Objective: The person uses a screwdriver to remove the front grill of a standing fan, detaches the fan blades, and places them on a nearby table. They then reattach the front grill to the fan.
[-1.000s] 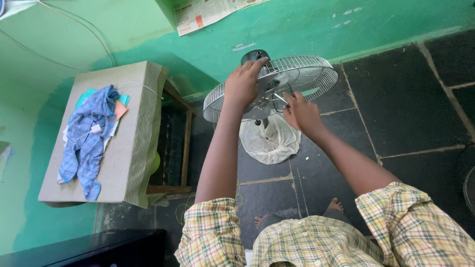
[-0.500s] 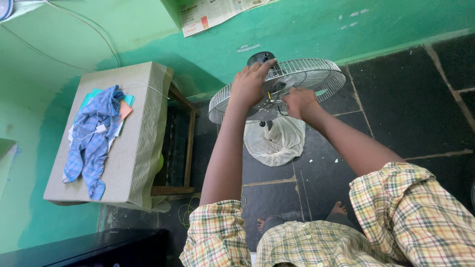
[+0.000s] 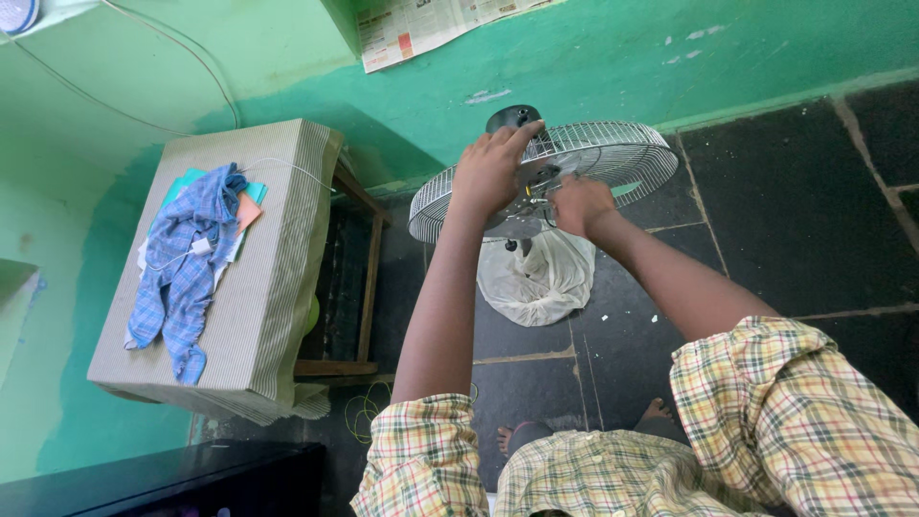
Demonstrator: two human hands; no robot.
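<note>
Compared with the earlier frame, the right hand is drawn in closer over the hub of the fan, which stands above the dark floor before the green wall. The grille lies flat, directly ahead of both hands. The left hand rests spread on the rim; the right is curled shut at the centre, its grasp not discernible.

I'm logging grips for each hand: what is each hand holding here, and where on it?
Left hand rests on the fan guard near its rim; right hand closes on a part at its centre, grip hidden.
</note>
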